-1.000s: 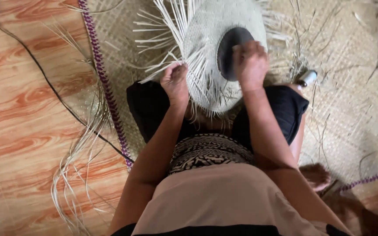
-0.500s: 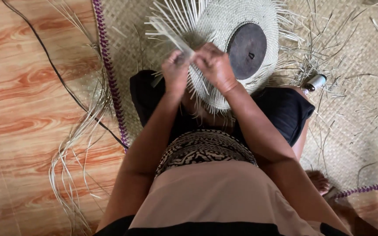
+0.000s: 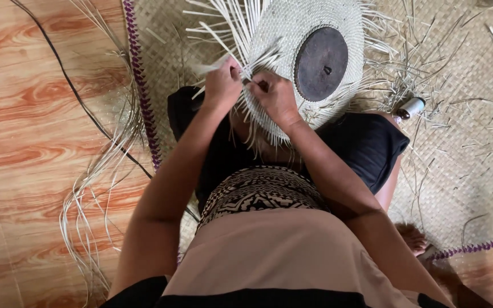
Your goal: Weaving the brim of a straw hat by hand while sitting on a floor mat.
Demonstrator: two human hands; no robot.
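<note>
A: What is the person working on?

B: A round woven piece [image 3: 292, 51] made of pale straw. It lies at twelve o'clock from the person, past the knees, partly on the lap and partly on the big woven mat [image 3: 457, 142]. A dark round disc [image 3: 320, 56] sits on its middle.

A: And the hands?

B: Both are at the edge of the piece, at about eight o'clock from the disc. The left hand [image 3: 222, 85] pinches a few loose strips [image 3: 223, 40] between thumb and fingers. The right hand [image 3: 275, 98] is curled tight beside it, almost touching. It looks like it grips the woven edge, but its fingertips are hidden, so he cannot say for sure.

A: What could go wrong?

B: The strips look thin and dry. One could snap if it is bent too hard. The many loose ends stick out like a fan, so a wrong one could get picked and leave a gap in the weave. If the grip slips, the edge may loosen.

A: Anything else close by?

B: A small silver tube-like thing [image 3: 411, 106] lies at three o'clock, by the knee. More long straw [image 3: 87, 194] trails at eight o'clock on the wooden floor [image 3: 24, 142], next to a thin black cable [image 3: 75, 91]. A foot could catch on them.
</note>
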